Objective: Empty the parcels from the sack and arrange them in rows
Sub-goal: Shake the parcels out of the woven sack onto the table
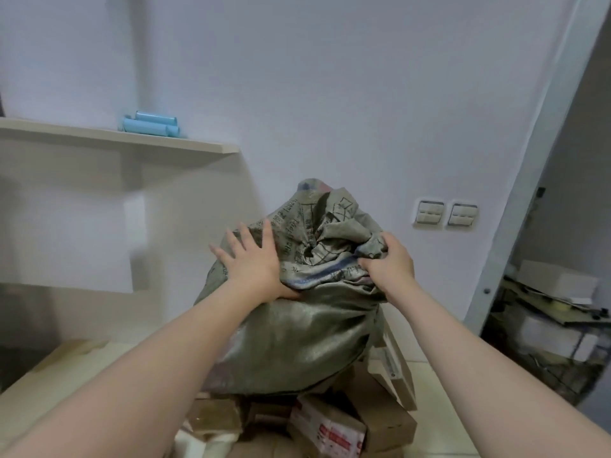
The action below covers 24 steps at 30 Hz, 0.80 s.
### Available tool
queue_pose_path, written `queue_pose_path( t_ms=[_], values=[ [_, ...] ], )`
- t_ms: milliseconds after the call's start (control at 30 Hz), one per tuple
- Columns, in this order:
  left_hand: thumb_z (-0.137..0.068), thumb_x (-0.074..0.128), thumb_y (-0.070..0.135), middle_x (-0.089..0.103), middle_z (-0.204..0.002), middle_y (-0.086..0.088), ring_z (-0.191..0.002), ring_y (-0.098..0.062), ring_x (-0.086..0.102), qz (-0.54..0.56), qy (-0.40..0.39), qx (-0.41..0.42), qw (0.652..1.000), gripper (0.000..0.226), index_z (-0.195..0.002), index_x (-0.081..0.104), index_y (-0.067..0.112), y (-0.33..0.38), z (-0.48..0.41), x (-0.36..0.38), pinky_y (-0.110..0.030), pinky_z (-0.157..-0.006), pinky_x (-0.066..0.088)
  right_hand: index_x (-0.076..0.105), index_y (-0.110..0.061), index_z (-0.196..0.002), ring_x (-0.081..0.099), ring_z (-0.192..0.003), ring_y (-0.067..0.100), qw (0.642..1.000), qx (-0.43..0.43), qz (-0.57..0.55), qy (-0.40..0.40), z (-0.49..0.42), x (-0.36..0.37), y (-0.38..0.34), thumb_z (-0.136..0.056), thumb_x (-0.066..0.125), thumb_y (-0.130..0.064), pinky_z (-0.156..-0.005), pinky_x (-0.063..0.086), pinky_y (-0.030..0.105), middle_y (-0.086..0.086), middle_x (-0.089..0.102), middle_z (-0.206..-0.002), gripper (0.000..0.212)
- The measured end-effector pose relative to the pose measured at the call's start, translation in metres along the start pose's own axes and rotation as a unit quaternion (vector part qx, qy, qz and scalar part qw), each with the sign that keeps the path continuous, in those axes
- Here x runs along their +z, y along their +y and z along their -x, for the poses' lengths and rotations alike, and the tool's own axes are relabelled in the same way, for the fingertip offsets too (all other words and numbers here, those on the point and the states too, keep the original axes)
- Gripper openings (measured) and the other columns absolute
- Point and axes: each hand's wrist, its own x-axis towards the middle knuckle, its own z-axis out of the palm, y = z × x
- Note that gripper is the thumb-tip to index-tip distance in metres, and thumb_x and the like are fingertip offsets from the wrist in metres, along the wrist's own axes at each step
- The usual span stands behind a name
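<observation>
A bulging grey-green woven plastic sack (297,325) with faded black print and a blue stripe stands in the centre of the frame, its gathered upper end bunched and crumpled. The left hand (254,262) lies flat on the upper left side of the sack, fingers spread wide apart and pressed against the fabric. The right hand (390,262) is clenched on a fold of the sack's bunched fabric at the upper right, fingers curled into the cloth. Both bare forearms reach in from the bottom corners of the frame.

The sack rests on a heap of brown cardboard parcels (380,411) at the lower centre, among them a white carton with red print (327,428) lying just below the sack's lower edge. A flat beige cardboard box (66,365) sits at the lower left.

In the upper left, a pale wooden wall shelf (132,138) carries a few light blue cylindrical rolls (152,125) lying on their sides. Two white wall switch plates (444,214) are mounted side by side to the right of the sack. At the right edge, behind a pale grey door frame (529,193), cluttered boxes (555,309) are stacked in a dim space.
</observation>
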Motion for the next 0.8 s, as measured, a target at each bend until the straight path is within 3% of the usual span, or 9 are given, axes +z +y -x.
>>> queue_pose_path(
  t_ms=[67, 133, 200, 300, 400, 500, 567, 633, 800],
  values=[
    [-0.065, 0.072, 0.074, -0.002, -0.163, -0.020, -0.148, -0.047, -0.005, 0.028, 0.009, -0.032, 0.999, 0.123, -0.157, 0.007, 0.024, -0.007, -0.003, 0.002, -0.075, -0.110, 0.005, 0.058, -0.046, -0.091, 0.069, -0.083, 0.031, 1.000, -0.016, 0.004, -0.015, 0.001, 0.000, 0.003, -0.068, 0.075, -0.021, -0.070, 0.061, 0.046, 0.003, 0.065, -0.102, 0.037],
    [-0.077, 0.068, 0.064, 0.022, -0.159, -0.013, -0.148, -0.041, 0.008, 0.017, 0.022, -0.004, 1.000, 0.079, -0.144, 0.042, 0.030, -0.006, -0.005, 0.006, -0.073, -0.111, 0.013, 0.059, -0.046, -0.086, 0.068, -0.086, 0.029, 0.999, -0.032, -0.001, -0.014, 0.003, -0.004, 0.000, -0.070, 0.076, -0.019, -0.076, 0.060, 0.048, -0.004, 0.067, -0.094, 0.035],
    [-0.088, 0.063, 0.051, 0.046, -0.147, -0.008, -0.145, -0.034, 0.025, 0.053, 0.069, 0.023, 0.996, 0.044, -0.127, 0.060, 0.032, 0.000, -0.010, 0.009, -0.069, -0.112, 0.017, 0.060, -0.040, -0.089, 0.067, -0.091, 0.026, 0.999, -0.034, -0.032, -0.005, -0.001, -0.008, -0.008, -0.074, 0.077, -0.016, -0.083, 0.058, 0.048, -0.005, 0.068, -0.094, 0.033],
    [-0.087, 0.064, 0.032, 0.064, -0.123, -0.008, -0.127, -0.037, 0.048, 0.239, 0.159, 0.025, 0.957, 0.008, -0.094, 0.069, 0.031, 0.009, -0.024, 0.000, -0.064, -0.104, 0.035, 0.060, -0.027, -0.097, 0.065, -0.098, 0.027, 0.994, -0.010, -0.109, 0.012, -0.012, -0.015, -0.023, -0.078, 0.077, -0.011, -0.090, 0.056, 0.047, 0.003, 0.068, -0.101, 0.030],
    [-0.082, 0.061, 0.022, 0.059, -0.121, -0.005, -0.114, -0.038, 0.053, 0.394, 0.184, 0.061, 0.898, 0.014, -0.091, 0.070, 0.027, 0.016, -0.040, -0.017, -0.057, -0.097, 0.044, 0.061, -0.026, -0.094, 0.067, -0.097, 0.029, 0.985, 0.002, -0.170, 0.026, -0.023, -0.019, -0.037, -0.077, 0.078, -0.010, -0.089, 0.057, 0.050, 0.007, 0.071, -0.100, 0.029],
    [-0.090, 0.056, 0.010, 0.061, -0.097, -0.003, -0.097, -0.032, 0.058, 0.449, 0.196, 0.097, 0.866, 0.017, -0.081, 0.061, 0.024, 0.024, -0.045, -0.037, -0.034, -0.082, 0.046, 0.061, -0.027, -0.093, 0.068, -0.098, 0.030, 0.979, -0.002, -0.204, 0.026, -0.030, -0.021, -0.049, -0.077, 0.077, -0.008, -0.089, 0.056, 0.052, 0.007, 0.071, -0.102, 0.030],
    [-0.093, 0.052, 0.007, 0.058, -0.079, 0.002, -0.086, -0.028, 0.057, 0.459, 0.211, 0.098, 0.857, 0.029, -0.072, 0.050, 0.027, 0.028, -0.049, -0.049, -0.030, -0.066, 0.037, 0.060, -0.028, -0.091, 0.068, -0.099, 0.031, 0.974, -0.006, -0.223, 0.027, -0.035, -0.023, -0.057, -0.078, 0.076, -0.006, -0.090, 0.056, 0.052, 0.008, 0.071, -0.102, 0.030],
    [-0.093, 0.050, 0.008, 0.053, -0.072, 0.007, -0.079, -0.024, 0.052, 0.452, 0.227, 0.094, 0.858, 0.026, -0.072, 0.049, 0.023, 0.031, -0.051, -0.063, -0.030, -0.057, 0.032, 0.060, -0.026, -0.092, 0.067, -0.101, 0.032, 0.968, -0.017, -0.248, 0.024, -0.039, -0.026, -0.067, -0.080, 0.075, -0.004, -0.091, 0.056, 0.052, 0.010, 0.070, -0.104, 0.030],
    [-0.094, 0.045, 0.009, 0.049, -0.072, 0.002, -0.076, -0.024, 0.044, 0.444, 0.240, 0.091, 0.858, 0.026, -0.071, 0.039, 0.021, 0.041, -0.063, -0.080, -0.035, -0.058, 0.026, 0.060, -0.024, -0.096, 0.068, -0.102, 0.031, 0.964, -0.020, -0.265, 0.012, -0.053, -0.028, -0.073, -0.082, 0.074, -0.003, -0.090, 0.057, 0.049, 0.011, 0.070, -0.106, 0.029]
  ],
)
